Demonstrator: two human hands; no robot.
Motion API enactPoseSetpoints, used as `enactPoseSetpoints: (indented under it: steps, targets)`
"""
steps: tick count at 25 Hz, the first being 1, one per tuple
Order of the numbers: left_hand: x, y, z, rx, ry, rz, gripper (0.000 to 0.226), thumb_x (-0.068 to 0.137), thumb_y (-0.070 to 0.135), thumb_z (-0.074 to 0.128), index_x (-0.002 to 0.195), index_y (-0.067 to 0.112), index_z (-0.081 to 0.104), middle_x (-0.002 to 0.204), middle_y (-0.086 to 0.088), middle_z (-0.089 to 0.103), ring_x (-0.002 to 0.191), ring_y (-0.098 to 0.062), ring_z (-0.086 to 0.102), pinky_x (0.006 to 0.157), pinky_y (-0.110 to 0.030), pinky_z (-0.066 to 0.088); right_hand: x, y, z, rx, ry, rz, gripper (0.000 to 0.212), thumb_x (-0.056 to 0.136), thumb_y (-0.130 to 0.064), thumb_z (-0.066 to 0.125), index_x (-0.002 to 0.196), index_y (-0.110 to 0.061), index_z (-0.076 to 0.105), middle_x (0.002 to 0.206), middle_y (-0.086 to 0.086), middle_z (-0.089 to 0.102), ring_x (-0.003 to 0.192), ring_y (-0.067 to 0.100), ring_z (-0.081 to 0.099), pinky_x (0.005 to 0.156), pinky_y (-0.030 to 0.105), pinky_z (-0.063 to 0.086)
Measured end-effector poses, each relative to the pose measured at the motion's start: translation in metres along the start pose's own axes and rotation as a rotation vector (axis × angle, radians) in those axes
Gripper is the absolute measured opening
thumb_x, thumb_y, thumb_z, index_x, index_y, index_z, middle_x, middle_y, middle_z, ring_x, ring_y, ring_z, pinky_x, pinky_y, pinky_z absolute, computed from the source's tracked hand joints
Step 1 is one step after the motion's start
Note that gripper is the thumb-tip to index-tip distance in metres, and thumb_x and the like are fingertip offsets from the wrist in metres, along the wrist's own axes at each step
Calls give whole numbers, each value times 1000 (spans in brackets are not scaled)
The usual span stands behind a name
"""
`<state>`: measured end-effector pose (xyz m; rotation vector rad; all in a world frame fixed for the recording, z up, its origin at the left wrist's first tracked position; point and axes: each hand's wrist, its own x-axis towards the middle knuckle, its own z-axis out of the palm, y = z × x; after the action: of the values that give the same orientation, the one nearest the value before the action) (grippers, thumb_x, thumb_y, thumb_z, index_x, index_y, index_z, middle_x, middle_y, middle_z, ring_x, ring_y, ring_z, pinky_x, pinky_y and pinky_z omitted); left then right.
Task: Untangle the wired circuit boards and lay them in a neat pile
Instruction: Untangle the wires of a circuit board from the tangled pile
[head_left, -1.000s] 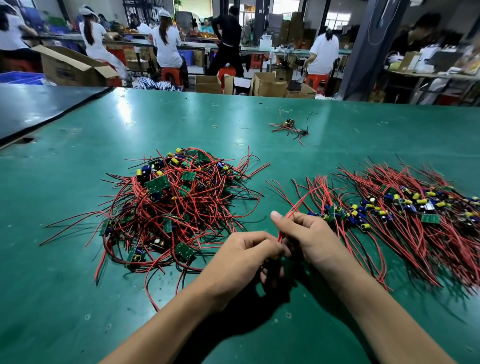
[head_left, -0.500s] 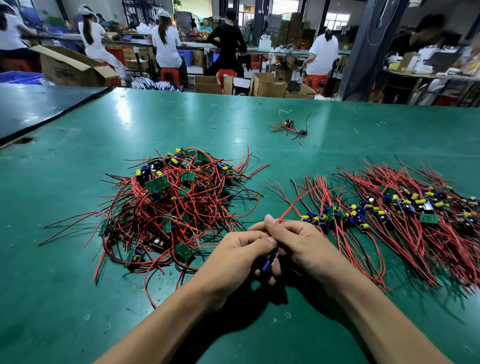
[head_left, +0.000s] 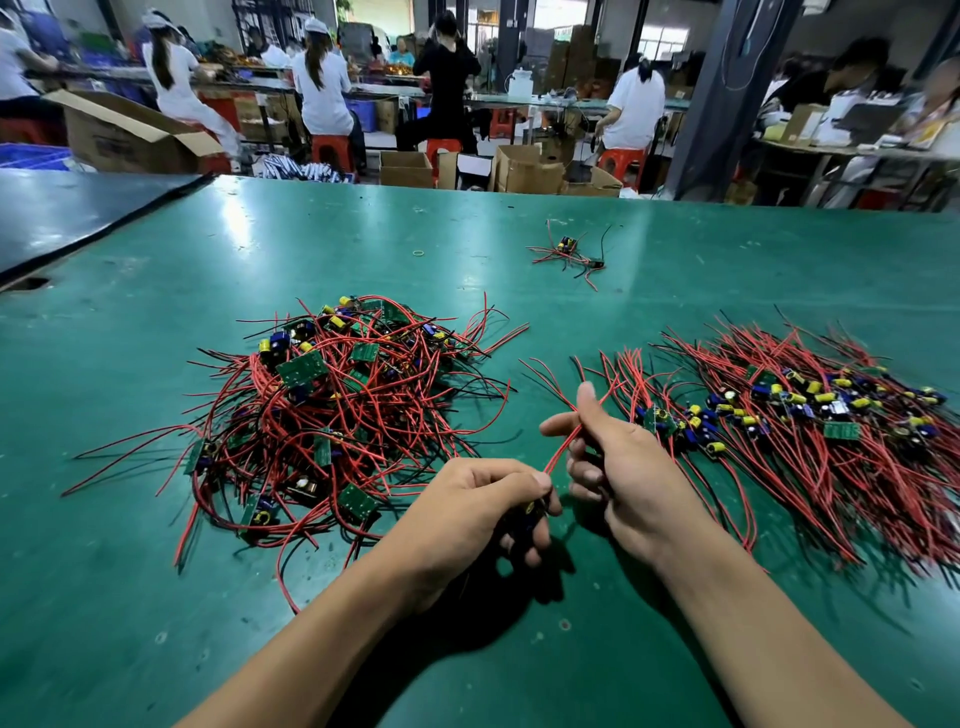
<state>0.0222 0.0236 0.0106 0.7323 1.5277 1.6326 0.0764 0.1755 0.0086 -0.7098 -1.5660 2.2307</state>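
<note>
Left hand (head_left: 480, 512) closed around one small board (head_left: 529, 512); only a yellow cap and dark edge show between the fingers, rest hidden in the palm. Right hand (head_left: 615, 470) pinches that board's red wire (head_left: 563, 449) between thumb and forefinger, wire taut between the two hands. Its black lead can't be made out behind the right palm. Both hands sit just above the green bench (head_left: 156, 597), near its front edge, mid-width. Tangled heap (head_left: 332, 410) lies left of the hands, boards half buried in red and black leads. Sorted pile (head_left: 810, 421) lies right, running toward the right edge, far end blurred. One stray board (head_left: 569, 252) sits alone toward the back edge.
</note>
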Motion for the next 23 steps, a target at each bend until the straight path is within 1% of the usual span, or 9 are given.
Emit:
enactPoseSetpoints:
  steps: [3, 6, 8, 10, 13, 16, 18, 20, 23]
  targets:
    - [-2, -2, -1, -6, 5, -7, 24, 94, 12, 55, 75, 4, 67, 58, -12, 63, 47, -21, 55, 52, -25, 45, -2, -2, 1, 205, -64, 159, 52, 85, -53, 58, 51, -14, 64, 55, -2, 41, 38, 7, 30, 33, 18, 25]
    - [-3, -5, 1, -12, 32, 29, 24, 95, 9, 55, 76, 11, 71, 64, -17, 68, 54, -26, 60, 59, -29, 51, -3, -4, 0, 187, -103, 176, 49, 87, -51, 59, 55, -13, 60, 57, -1, 40, 38, 7, 29, 34, 18, 26]
    - [-1, -6, 4, -17, 60, 56, 26, 96, 9, 55, 77, 14, 72, 69, -17, 70, 57, -27, 64, 59, -30, 55, -5, -3, 1, 138, -110, 140, 49, 86, -53, 58, 65, -9, 66, 55, -3, 38, 38, 5, 28, 34, 17, 23]
    - [0, -7, 4, -29, 87, 66, 27, 97, 12, 54, 76, 13, 71, 70, -16, 70, 54, -27, 66, 51, -27, 53, -10, 2, 6, 4, -188, 105, 47, 86, -54, 61, 77, -10, 75, 53, -3, 40, 36, 5, 33, 36, 17, 27]
    - [1, -9, 0, 8, 111, 73, 31, 99, 11, 52, 73, 11, 69, 66, -14, 68, 48, -26, 64, 46, -24, 49, -18, 11, 10, -179, -325, 53, 42, 94, -47, 61, 91, -8, 77, 49, 10, 53, 34, 16, 51, 37, 19, 40]
    - [1, -10, 0, 71, 104, 84, 29, 98, 11, 53, 74, 3, 67, 64, -12, 67, 47, -25, 62, 47, -24, 45, -17, 7, 6, -281, -343, 35, 45, 100, -47, 53, 95, -8, 77, 57, 20, 63, 39, 22, 58, 40, 21, 44]
    - [0, -10, 2, 65, 110, 91, 28, 97, 12, 55, 73, 5, 68, 63, -12, 66, 46, -24, 60, 47, -24, 45, -11, 4, 0, -336, -290, 35, 47, 101, -50, 50, 96, -12, 78, 53, 11, 58, 39, 16, 50, 42, 20, 36]
    - [0, -8, 2, 45, 103, 83, 28, 96, 13, 56, 71, 10, 69, 62, -12, 66, 45, -23, 58, 47, -23, 45, -6, 2, -3, -361, -220, 36, 47, 102, -50, 47, 95, -18, 79, 48, 0, 40, 40, 11, 31, 44, 21, 23]
    - [-2, -5, 3, 50, 83, 60, 26, 94, 13, 57, 71, 11, 69, 62, -13, 66, 46, -24, 57, 49, -23, 44, 1, 1, -10, -272, -115, 19, 47, 103, -48, 46, 97, -15, 79, 51, -2, 30, 41, 9, 22, 43, 21, 17]
